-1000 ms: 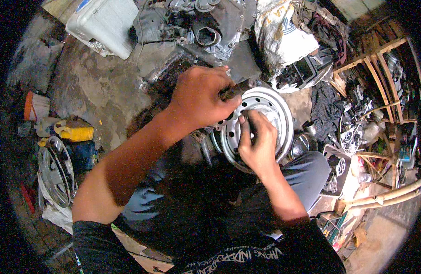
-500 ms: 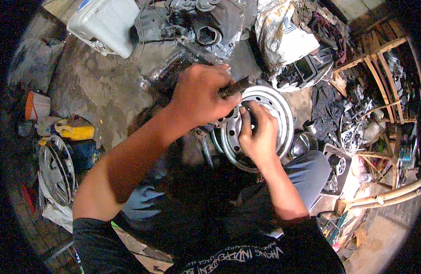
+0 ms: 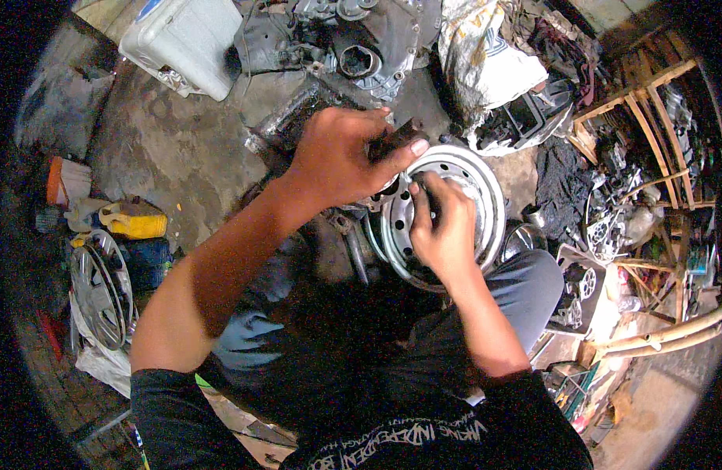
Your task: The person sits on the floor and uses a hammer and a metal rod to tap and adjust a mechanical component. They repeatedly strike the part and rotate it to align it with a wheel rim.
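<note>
Fingers [image 3: 353, 145] of the left hand [image 3: 337, 160] clamp a dark tool [image 3: 396, 137] over the steel wheel [image 3: 455, 207] on the lap; right hand [image 3: 443, 231] pinches something small at its hub. Fitting looks unfinished. Engine parts [image 3: 353, 39] lie beyond.

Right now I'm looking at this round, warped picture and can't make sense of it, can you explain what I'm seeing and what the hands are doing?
The picture comes from a wide fisheye camera worn on a person's head, looking down, so straight edges bend near the rim. The two bare arms are the person's own. The left hand grips a short dark tool handle; what tool it is I cannot tell. The right hand rests on a round silver steel wheel rim standing between the knees. Around them on the stained concrete floor lie a white plastic container, a grey metal engine casing, a yellow plastic jug and a silver hubcap.
</note>
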